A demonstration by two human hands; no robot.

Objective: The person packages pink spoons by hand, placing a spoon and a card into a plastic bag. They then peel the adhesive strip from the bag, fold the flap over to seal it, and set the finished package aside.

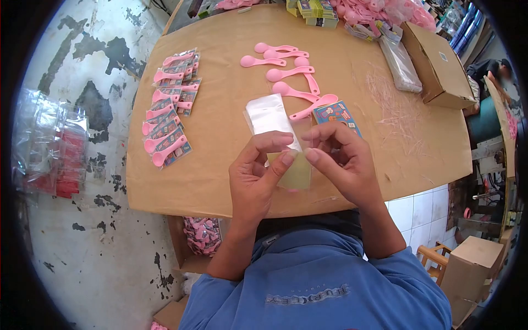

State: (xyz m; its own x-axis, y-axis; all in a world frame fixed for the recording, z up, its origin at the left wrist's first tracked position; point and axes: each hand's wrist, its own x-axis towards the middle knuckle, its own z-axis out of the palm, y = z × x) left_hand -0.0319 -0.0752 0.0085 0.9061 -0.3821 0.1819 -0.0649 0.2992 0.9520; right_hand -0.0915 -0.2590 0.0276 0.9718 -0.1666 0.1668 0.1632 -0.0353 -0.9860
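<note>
Near the table's front edge, my left hand (pixel 263 168) pinches the top of a small clear packet (pixel 294 173) with a yellowish-green card inside. My right hand (pixel 344 159) is beside it, thumb and index finger nearly together at the packet's upper right; whether they grip its thin film cannot be made out. Just beyond my hands lies a stack of clear bags (pixel 269 114). A blue printed card (pixel 336 116) lies by my right hand, partly covered by it. Loose pink spoons (pixel 289 91) lie farther back, one of them touching the card's corner.
Packed pink spoons with cards (pixel 168 146) form a column on the table's left. Behind right are a cardboard box (pixel 437 69), a long plastic bundle (pixel 400 63) and thin plastic strips (pixel 393 104). Card stacks (pixel 316 10) and a pink heap (pixel 401 14) lie at the back.
</note>
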